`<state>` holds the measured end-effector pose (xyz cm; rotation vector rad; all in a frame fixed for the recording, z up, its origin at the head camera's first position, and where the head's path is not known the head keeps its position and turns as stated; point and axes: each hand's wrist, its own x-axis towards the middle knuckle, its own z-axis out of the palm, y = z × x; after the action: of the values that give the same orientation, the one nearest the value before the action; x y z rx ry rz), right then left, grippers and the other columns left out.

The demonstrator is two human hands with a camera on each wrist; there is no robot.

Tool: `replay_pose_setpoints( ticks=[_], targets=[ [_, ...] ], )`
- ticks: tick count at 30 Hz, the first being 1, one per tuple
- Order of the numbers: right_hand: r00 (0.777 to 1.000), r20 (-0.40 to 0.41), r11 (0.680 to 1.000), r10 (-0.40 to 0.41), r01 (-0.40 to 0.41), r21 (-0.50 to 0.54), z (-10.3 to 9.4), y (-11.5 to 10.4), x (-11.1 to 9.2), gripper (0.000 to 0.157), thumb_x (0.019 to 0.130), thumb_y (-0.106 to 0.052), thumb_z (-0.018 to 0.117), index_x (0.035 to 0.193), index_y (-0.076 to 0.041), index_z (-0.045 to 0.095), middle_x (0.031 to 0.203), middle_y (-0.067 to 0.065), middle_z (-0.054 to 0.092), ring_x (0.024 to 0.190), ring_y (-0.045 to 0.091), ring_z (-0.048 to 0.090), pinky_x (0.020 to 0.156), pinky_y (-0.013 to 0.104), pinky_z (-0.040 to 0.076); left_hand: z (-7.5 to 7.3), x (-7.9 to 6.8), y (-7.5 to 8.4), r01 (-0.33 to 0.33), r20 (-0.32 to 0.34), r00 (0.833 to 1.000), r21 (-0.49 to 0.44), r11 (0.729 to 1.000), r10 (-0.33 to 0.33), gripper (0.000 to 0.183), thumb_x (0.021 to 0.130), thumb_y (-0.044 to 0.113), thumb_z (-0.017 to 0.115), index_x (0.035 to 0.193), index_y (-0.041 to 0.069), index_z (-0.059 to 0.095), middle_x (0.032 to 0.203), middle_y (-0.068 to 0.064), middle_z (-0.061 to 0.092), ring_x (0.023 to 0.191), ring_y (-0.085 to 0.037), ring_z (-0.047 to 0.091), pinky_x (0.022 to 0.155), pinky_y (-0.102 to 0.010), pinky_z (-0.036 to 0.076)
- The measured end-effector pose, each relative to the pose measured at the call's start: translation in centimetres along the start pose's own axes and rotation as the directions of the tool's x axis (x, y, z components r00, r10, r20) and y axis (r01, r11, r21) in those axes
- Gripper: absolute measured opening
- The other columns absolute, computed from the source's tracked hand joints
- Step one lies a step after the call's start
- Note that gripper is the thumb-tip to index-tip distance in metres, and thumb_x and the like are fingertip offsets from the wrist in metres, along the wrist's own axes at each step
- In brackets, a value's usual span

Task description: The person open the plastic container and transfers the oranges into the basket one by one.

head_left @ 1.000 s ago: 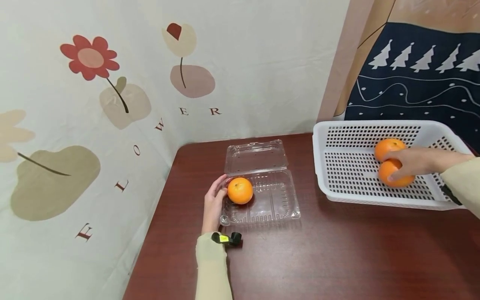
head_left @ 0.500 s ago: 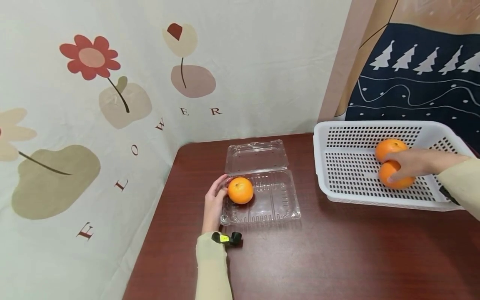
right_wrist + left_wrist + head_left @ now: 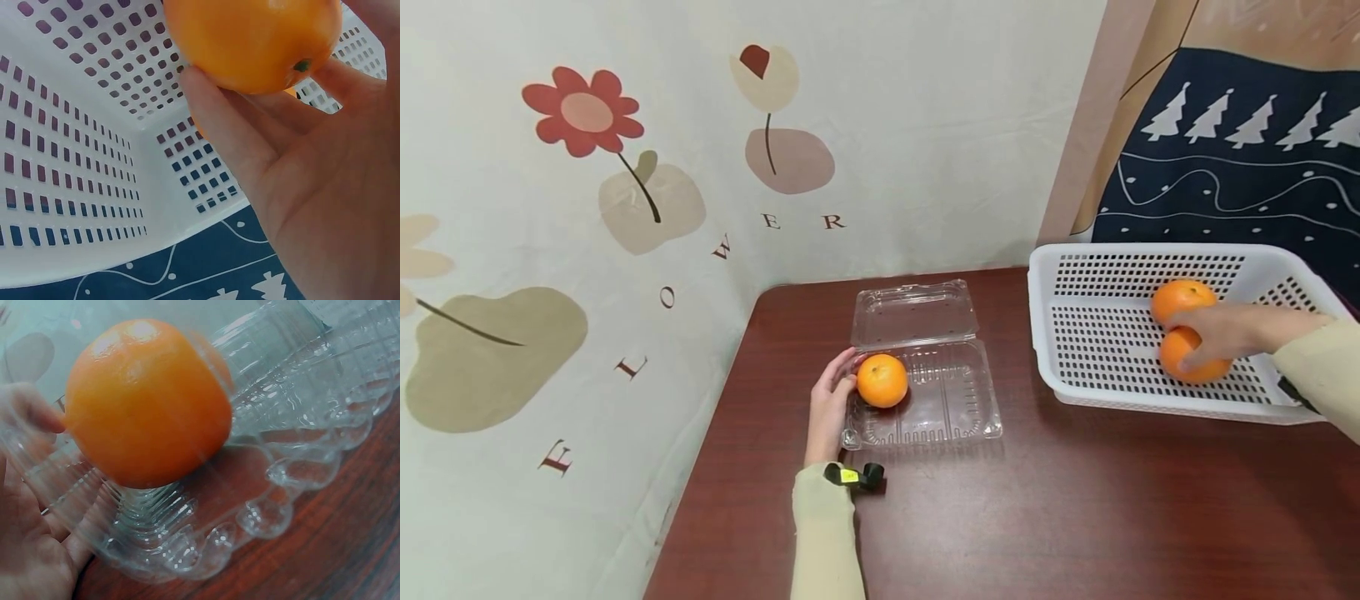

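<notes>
In the head view, my left hand point(image 3: 829, 408) grips the left side wall of a clear plastic clamshell container point(image 3: 955, 400), whose lid lies folded back. An orange point(image 3: 882, 381) sits inside against that wall, right by the thumb. The left wrist view shows the fingers behind the clear plastic. At the right, my right hand point(image 3: 1232, 327) reaches into a white basket point(image 3: 1045, 333) and holds a second orange point(image 3: 1208, 372), fingers and thumb curved around it in the right wrist view point(image 3: 256, 44). A third orange point(image 3: 1180, 295) lies just behind it, partly covered by the hand.
The dark red-brown table point(image 3: 1075, 500) carries the container at left and the basket at right. A white flower-printed cloth point(image 3: 925, 167) hangs behind and to the left. Dark blue fabric with white trees point(image 3: 1225, 183) is behind the basket.
The right hand and the orange in it have shifted slightly toward the near side of the basket. The left hand and the container stay as they were.
</notes>
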<state>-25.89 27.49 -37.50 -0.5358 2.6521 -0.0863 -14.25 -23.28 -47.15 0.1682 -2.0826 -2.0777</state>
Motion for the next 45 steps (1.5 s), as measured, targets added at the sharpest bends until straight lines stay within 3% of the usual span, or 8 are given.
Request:
replay_pose_setpoints(
  ticks=[7, 22, 26, 36, 45],
  targets=[
    [0.999, 0.024, 0.999, 0.03, -0.03, 0.013, -0.1, -0.2, -0.3, 0.078, 0.06, -0.049, 0.073, 0.117, 0.0, 0.051, 0.096, 0.019, 0.054, 0.078, 0.032, 0.048, 0.068, 0.051, 0.039, 0.2, -0.5, 1.6, -0.001, 0.015, 1.0, 0.004, 1.0, 0.0, 0.038, 0.091, 0.003, 0.041, 0.128, 0.012, 0.048, 0.122, -0.006, 0.054, 0.116, -0.017, 0.046, 0.099, -0.033, 0.032],
    [1.0, -0.014, 0.999, -0.01, 0.009, -0.049, -0.1, -0.3, -0.1, 0.073, 0.059, -0.041, 0.077, 0.114, 0.001, 0.053, 0.101, 0.02, 0.056, 0.079, 0.028, 0.05, 0.072, 0.05, 0.04, 0.2, -0.7, 1.9, 0.012, 0.013, 1.0, 0.012, 1.0, -0.012, 0.038, 0.091, 0.004, 0.042, 0.128, 0.012, 0.048, 0.123, -0.005, 0.054, 0.116, -0.015, 0.047, 0.099, -0.031, 0.032],
    [1.0, -0.013, 0.998, -0.018, 0.017, -0.054, -0.1, -0.3, -0.2, 0.072, 0.06, -0.038, 0.077, 0.114, 0.003, 0.053, 0.1, 0.019, 0.057, 0.08, 0.027, 0.05, 0.074, 0.05, 0.04, 0.2, -0.7, 1.8, 0.015, 0.013, 1.0, 0.008, 1.0, -0.015, 0.038, 0.091, 0.004, 0.042, 0.128, 0.012, 0.048, 0.123, -0.005, 0.054, 0.115, -0.015, 0.047, 0.099, -0.032, 0.033],
    [1.0, -0.019, 0.998, -0.025, 0.023, -0.065, -0.1, -0.3, -0.6, 0.072, 0.061, -0.038, 0.077, 0.114, 0.004, 0.053, 0.103, 0.022, 0.056, 0.083, 0.03, 0.051, 0.075, 0.053, 0.04, 0.0, 0.4, -0.4, -0.005, 0.006, 1.0, 0.022, 1.0, 0.005, 0.036, 0.091, 0.01, 0.045, 0.125, 0.023, 0.052, 0.119, 0.003, 0.056, 0.113, -0.01, 0.048, 0.098, -0.03, 0.034],
    [0.999, -0.032, 0.998, -0.017, 0.015, -0.068, -0.4, -0.3, -0.7, 0.074, 0.06, -0.043, 0.076, 0.115, 0.002, 0.054, 0.105, 0.022, 0.056, 0.087, 0.032, 0.053, 0.076, 0.056, 0.039, -0.1, 0.2, -0.2, 0.005, 0.006, 1.0, 0.007, 1.0, -0.005, 0.037, 0.091, 0.009, 0.045, 0.125, 0.02, 0.051, 0.119, 0.002, 0.056, 0.113, -0.011, 0.048, 0.099, -0.031, 0.033]
  ],
)
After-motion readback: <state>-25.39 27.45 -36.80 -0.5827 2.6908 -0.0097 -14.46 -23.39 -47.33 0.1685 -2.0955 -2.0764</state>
